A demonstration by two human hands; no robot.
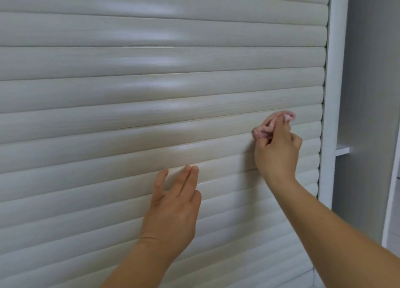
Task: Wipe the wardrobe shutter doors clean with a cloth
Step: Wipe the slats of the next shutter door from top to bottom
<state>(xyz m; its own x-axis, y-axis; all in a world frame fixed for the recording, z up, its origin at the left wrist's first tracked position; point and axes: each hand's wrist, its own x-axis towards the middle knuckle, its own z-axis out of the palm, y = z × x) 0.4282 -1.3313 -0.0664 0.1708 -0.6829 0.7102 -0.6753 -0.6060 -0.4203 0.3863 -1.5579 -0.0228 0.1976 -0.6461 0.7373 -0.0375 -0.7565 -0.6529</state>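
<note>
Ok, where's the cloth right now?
In the head view, the pink cloth is bunched in the right hand, pressed against the shutter door near its right frame.

Left hand (173, 205) sits at lower centre of the frame, back toward the camera, fingers straight and close together pointing up, thumb spread out to the left, holding nothing. Its bare forearm runs down to the bottom edge. Right hand (277, 144) is higher, at centre right, fingers curled in tight, thumb folded toward them, wrist bent. That bare forearm slants down to the lower right corner. The two hands are well apart.
</note>
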